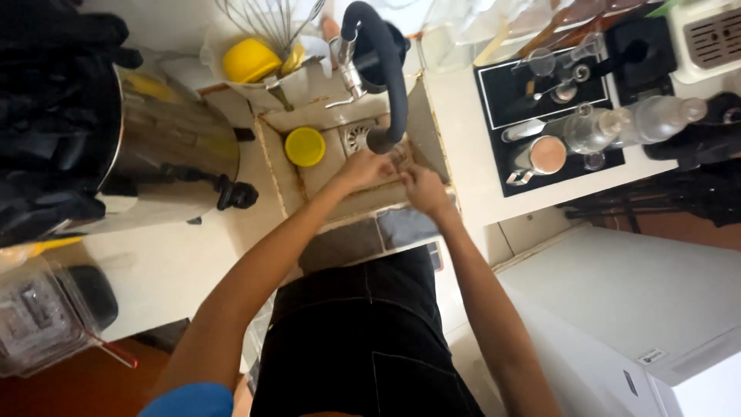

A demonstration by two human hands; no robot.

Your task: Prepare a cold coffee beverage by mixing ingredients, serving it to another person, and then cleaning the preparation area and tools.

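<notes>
A tall steel urn (166, 150) with a black tap stands at the far left of the counter, a clear plastic container (42, 313) below it near the frame's edge. Beside the urn, a rack holds a yellow cup (248, 60) and a wire whisk (266, 19). In the small sink (282, 166), a round yellow lid (305, 147) lies on the basin floor just left of the drain. The person's left hand (367, 168) and right hand (423, 189) meet directly under the mouth of the black flexible faucet hose (390, 77), fingers touching; whether either hand grips anything cannot be told, as the spot is blurred. To the right, a black tray (540, 112) carries a metal jug (540, 157), clear bottles (617, 123) and measuring spoons. A white appliance (641, 309) fills the lower right.
</notes>
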